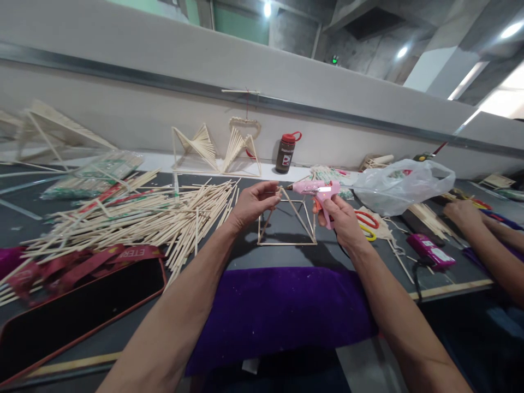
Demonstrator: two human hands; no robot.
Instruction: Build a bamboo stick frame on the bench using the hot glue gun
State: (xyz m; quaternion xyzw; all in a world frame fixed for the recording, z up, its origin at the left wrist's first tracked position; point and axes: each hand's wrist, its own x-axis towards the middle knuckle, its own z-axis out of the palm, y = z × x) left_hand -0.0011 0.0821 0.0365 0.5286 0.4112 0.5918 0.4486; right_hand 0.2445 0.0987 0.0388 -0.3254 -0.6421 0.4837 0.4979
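A small frame of thin wooden sticks [287, 244] stands on the dark table in front of me. My left hand [257, 204] pinches the upper left corner of this frame, where sticks meet. In my right hand [339, 217] is a pink glue gun [315, 188], its fingers wrapped round the handle. The gun points left, and its nozzle is close to the corner between my left fingertips. Whether the nozzle touches the wood cannot be made out.
Loose sticks [164, 218] are heaped on the left, beyond a large phone [85, 311]. Twisted stick models [200, 147] and a red-capped bottle [286, 154] stand by the wall. A plastic bag [403, 185], a purple device [430, 251] and another person's hand [464, 215] are on the right.
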